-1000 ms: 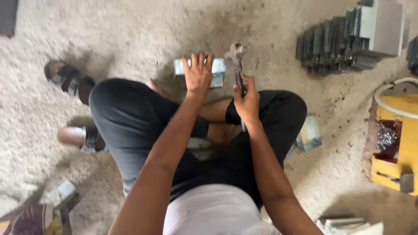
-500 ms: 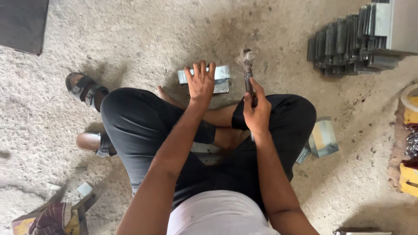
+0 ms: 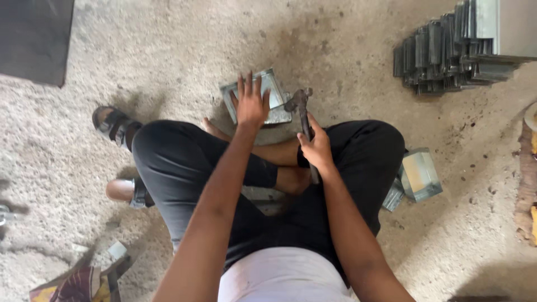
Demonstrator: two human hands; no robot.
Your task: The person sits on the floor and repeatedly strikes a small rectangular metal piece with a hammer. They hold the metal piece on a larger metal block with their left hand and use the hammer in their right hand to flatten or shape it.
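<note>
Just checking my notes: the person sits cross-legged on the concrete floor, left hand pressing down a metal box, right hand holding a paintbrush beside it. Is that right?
Not quite. The right hand holds a hammer, not a paintbrush; the head view shows its metal head beside the metal box. The rest stands: the left hand presses the box on the concrete floor.

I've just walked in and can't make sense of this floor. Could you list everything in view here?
small open sheet-metal box: one, grey, on the concrete floor in front of the crossed legs, under the left hand
dark metal hammer: one, head beside the box, handle in the right hand
row of stacked sheet-metal pieces: count unclear, grey, top right
finished sheet-metal box: one, grey, on the floor by the right knee
dark flat mat: one, top left corner
sandals: two, dark, left of the legs
patterned cloth: one, multicoloured, bottom left
left hand: flat on the box
right hand: gripping the hammer handle
</note>
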